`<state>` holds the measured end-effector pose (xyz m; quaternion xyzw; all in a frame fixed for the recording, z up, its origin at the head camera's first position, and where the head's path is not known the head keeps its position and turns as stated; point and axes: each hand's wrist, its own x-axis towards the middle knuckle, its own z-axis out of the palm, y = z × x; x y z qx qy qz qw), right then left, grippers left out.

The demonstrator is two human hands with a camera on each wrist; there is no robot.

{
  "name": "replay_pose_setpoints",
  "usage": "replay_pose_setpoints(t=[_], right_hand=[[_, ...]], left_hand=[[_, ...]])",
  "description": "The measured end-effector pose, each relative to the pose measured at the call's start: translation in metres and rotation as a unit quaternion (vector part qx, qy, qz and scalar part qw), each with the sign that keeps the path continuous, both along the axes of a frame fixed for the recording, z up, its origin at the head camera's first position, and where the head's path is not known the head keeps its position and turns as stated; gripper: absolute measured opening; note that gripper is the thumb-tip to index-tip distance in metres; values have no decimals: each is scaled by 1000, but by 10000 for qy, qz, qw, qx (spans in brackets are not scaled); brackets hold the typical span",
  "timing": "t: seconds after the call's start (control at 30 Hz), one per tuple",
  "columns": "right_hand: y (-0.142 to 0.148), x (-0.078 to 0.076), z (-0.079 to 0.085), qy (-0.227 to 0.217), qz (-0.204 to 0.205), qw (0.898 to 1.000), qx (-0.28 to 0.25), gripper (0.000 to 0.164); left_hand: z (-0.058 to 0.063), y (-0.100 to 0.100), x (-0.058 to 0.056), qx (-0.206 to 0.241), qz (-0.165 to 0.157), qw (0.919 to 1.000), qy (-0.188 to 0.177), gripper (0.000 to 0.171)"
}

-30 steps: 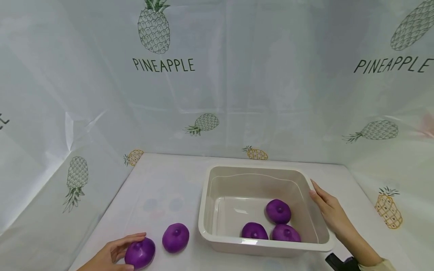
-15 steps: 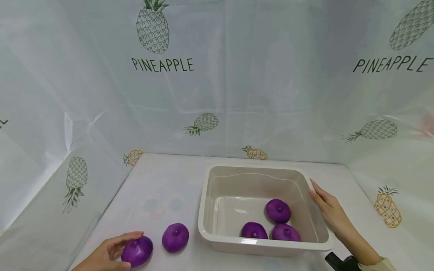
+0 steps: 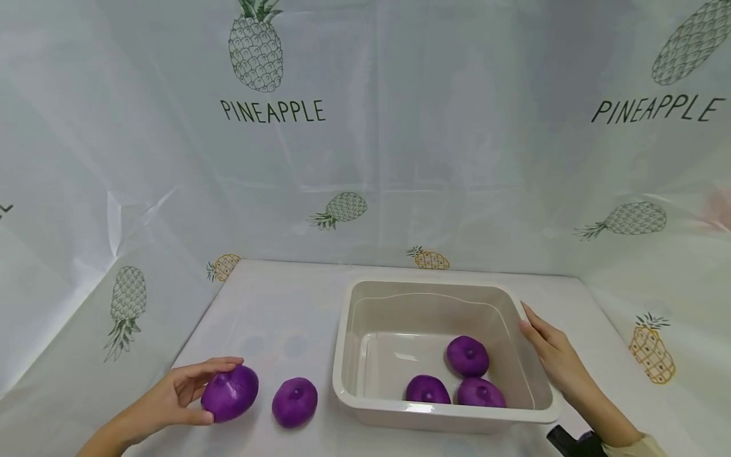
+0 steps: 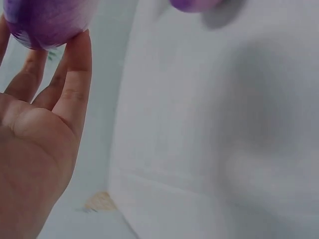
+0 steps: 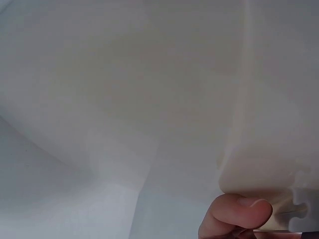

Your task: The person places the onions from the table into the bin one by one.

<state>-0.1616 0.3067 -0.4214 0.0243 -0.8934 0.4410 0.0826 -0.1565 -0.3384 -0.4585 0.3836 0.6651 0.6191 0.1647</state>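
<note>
My left hand [image 3: 171, 400] grips a round purple onion [image 3: 231, 393], fingers over its far side and thumb on the near side. The left wrist view shows the same onion [image 4: 50, 20] at its upper left, paler on one flank, resting against the fingertips. On the table just right of it lies a second purple onion [image 3: 294, 402]. A beige plastic bin [image 3: 445, 411] stands to the right with three purple onions [image 3: 468, 357] inside, grouped toward its right half. My right hand [image 3: 554, 349] holds the bin's right rim, its thumb [image 5: 239, 211] on the edge.
The white-covered table [image 3: 274, 304] reaches back to a hanging sheet [image 3: 434, 146] printed with pineapples, which also encloses both sides. A black strap or device [image 3: 577, 442] sits by the right wrist.
My left hand has raised the purple onion off the table, after a slight shift left. The right hand, the bin and the other onions have stayed in place.
</note>
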Motion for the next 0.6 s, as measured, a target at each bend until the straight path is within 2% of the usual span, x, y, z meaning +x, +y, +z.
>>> replay_pose_setpoints(t=[0.13,0.27,0.43,0.6], right_hand=[[0,0,0,49,12,10000,-39,52],[1,1,0,86,9,10000,6,51],[1,0,1,80,21,9999,69,52],[-1,-2,1,144,89,9999,29,51]], left_hand=[[26,10,-12,-176,-34,9997,194,67],[49,25,-28,-286,-204,9989,307,67],[77,55,-51,-526,-529,9969,251,64],[96,87,-68,-480,-982,9936,283,64]])
